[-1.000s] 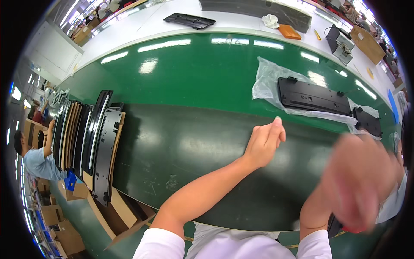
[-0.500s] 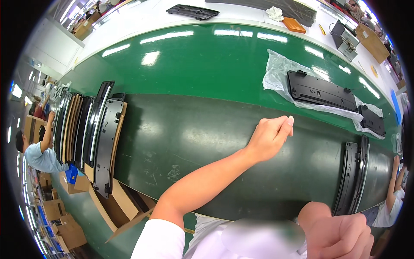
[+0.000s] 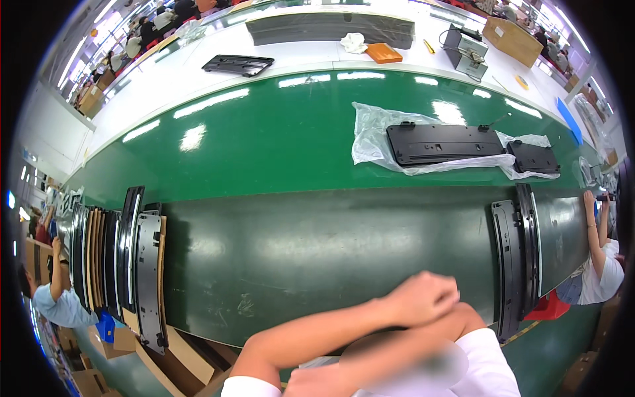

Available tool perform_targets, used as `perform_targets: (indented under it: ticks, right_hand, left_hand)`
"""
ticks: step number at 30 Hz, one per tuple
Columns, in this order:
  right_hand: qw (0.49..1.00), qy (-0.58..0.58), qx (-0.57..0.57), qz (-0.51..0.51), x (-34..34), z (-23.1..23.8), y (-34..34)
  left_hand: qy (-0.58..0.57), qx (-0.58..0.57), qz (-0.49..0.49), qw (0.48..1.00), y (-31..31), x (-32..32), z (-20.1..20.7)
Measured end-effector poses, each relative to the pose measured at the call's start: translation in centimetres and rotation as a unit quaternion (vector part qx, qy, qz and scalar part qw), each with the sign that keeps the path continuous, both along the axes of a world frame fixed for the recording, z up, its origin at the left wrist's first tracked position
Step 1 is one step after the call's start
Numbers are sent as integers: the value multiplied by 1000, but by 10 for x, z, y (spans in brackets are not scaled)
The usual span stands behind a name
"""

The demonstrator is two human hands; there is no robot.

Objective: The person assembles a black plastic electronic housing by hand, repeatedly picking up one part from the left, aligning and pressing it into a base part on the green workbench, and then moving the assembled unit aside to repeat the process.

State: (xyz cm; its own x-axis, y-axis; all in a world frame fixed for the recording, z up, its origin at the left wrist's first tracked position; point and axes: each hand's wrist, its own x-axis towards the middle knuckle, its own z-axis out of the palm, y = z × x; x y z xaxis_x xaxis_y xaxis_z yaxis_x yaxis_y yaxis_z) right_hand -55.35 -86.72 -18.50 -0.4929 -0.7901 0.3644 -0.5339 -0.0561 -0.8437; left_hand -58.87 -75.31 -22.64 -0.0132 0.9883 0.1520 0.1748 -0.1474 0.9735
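My arms cross low in front of me. My left hand [image 3: 426, 298] is curled into a loose fist beside my right elbow, at the near edge of the dark mat; nothing shows in it. My right hand [image 3: 319, 382] lies below my left forearm at the bottom edge, its fingers smeared and cut off. To the right of my left hand stands a set of long black panels [image 3: 509, 264]. On the left is a row of upright panels [image 3: 149, 278] with brown cardboard sheets between them.
A black slotted panel [image 3: 450, 144] and a smaller black piece [image 3: 534, 159] lie on clear plastic film [image 3: 370, 139] on the green table. Open cardboard boxes [image 3: 192, 360] stand at lower left. Co-workers are at the left and right [image 3: 602, 268]. A metal device [image 3: 465, 54] sits at the back.
My left hand has dropped from over the mat toward my right elbow. My right arm has swung left across my body. The view has shifted, showing more of the back table.
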Motion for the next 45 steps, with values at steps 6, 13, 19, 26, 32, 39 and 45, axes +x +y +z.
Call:
perform_targets:
  ticks: [6,13,19,26,32,39,45]
  right_hand:
    - [882,-404,-131,-202,35,-18,-38]
    - [907,-343,-103,-224,20,-22,-18]
    - [929,-296,-86,-206,10,-45,-6]
    - [967,-197,-48,-155,-8,-65,-1]
    - [987,-114,-12,-114,0,-68,-4]
    - [996,-50,26,-65,-3,-77,-7]
    - [998,-9,39,-40,-8,-80,-11]
  left_hand:
    - [-117,73,-70,988,5,61,-1]
    - [-110,-24,-258,959,16,46,5]
    - [-152,-56,-255,953,22,35,8]
    - [-288,-120,-232,921,33,21,-4]
    - [-124,-24,-218,968,29,20,5]
    - [-101,-32,-211,972,26,18,6]
    - [-100,-36,-203,973,26,19,6]
